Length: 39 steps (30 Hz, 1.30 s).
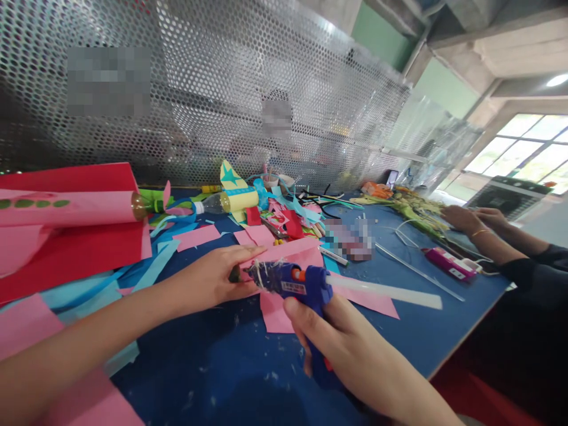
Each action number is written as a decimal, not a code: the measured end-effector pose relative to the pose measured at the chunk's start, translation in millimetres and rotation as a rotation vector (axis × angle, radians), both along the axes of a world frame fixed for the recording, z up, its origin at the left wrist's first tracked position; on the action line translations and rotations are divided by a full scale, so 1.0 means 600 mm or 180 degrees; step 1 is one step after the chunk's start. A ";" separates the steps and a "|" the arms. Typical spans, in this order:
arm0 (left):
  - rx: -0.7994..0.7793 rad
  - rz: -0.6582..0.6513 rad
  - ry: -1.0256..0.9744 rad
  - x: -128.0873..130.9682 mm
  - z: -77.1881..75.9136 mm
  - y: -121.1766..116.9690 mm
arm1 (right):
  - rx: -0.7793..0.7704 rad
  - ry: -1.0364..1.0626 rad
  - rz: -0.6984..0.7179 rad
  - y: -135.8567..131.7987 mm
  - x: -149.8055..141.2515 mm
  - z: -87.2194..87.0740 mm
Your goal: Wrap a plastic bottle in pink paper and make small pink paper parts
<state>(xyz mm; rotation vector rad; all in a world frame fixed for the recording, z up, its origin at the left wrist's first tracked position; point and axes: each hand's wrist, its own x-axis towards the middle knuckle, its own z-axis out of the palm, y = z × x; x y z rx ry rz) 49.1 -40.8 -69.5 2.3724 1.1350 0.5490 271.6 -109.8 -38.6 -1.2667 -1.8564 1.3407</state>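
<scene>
My right hand [341, 346] is closed round the handle of a blue hot glue gun [296, 284], its nozzle pointing left. My left hand [217, 275] lies just in front of the nozzle, fingers pressed down on a pink paper piece [288, 253] on the blue table [412, 331]. A small dark thing sits by the left thumb at the nozzle tip; I cannot make it out. A long white strip [390, 292] lies to the right of the gun.
Red and pink paper sheets [66, 236] pile up at the left, with blue strips and scraps. Two plastic bottles wrapped in paper [222, 201] lie further back. Another person's hands [474, 222] rest at the right, near a pink box [448, 263]. A perforated metal screen stands behind.
</scene>
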 end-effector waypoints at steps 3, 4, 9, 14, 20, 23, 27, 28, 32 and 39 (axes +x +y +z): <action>-0.0022 0.0201 0.0133 0.004 0.002 -0.003 | -0.0074 -0.0294 -0.0281 -0.001 0.013 -0.002; -0.0023 0.0223 0.0166 0.005 0.003 -0.004 | -0.0089 -0.0394 -0.0380 0.000 0.017 -0.002; -0.0002 0.0352 0.0269 0.008 0.005 -0.007 | 0.0051 -0.0582 -0.0577 0.007 0.039 -0.004; -0.0005 0.0427 0.0373 0.009 0.007 -0.008 | -0.0035 -0.0804 -0.0968 0.014 0.061 -0.002; -0.0083 0.0450 0.0377 0.013 0.010 -0.009 | 0.0015 -0.0490 -0.1176 0.020 0.098 0.000; -0.0098 0.0496 0.0388 0.014 0.013 -0.011 | -0.0251 0.0050 -0.1097 0.023 0.129 -0.004; -0.0072 0.0535 0.0423 0.015 0.018 -0.011 | -0.0342 0.0625 -0.0900 0.024 0.185 -0.020; -0.0067 0.0559 0.0436 0.015 0.018 -0.011 | -0.0302 0.0613 -0.0936 0.026 0.200 -0.026; -0.0017 0.0633 0.0434 0.012 0.014 -0.009 | -0.0196 0.0827 -0.1254 0.044 0.271 -0.052; 0.0073 0.0672 0.0394 0.005 0.000 -0.001 | -0.0547 0.0142 -0.1787 0.100 0.384 -0.088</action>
